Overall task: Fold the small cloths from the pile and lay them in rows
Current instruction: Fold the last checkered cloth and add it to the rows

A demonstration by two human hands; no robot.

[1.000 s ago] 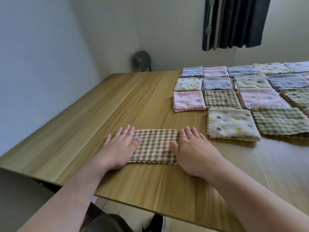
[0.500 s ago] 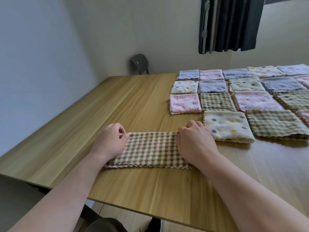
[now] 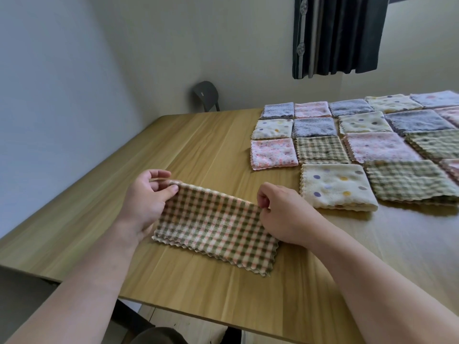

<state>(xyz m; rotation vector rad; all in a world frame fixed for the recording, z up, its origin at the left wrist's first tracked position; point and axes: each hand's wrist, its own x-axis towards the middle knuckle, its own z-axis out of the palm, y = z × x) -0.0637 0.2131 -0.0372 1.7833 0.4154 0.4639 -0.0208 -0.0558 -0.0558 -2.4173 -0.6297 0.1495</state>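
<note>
Green-pink checked cloth point(image 3: 216, 227), zigzag-edged, far edge lifted, pinched by both hands' fingers point(image 3: 173, 189)

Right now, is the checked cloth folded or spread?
Folded: the checked cloth is a long strip with a smooth far fold, pinched by left hand and right hand.

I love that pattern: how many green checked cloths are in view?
4. The held cloth, pinched by left hand and right hand; the mid-grid checked cloth; the right-edge checked cloth; the front-row checked cloth. Rows run off-frame right; more may be hidden.
</note>
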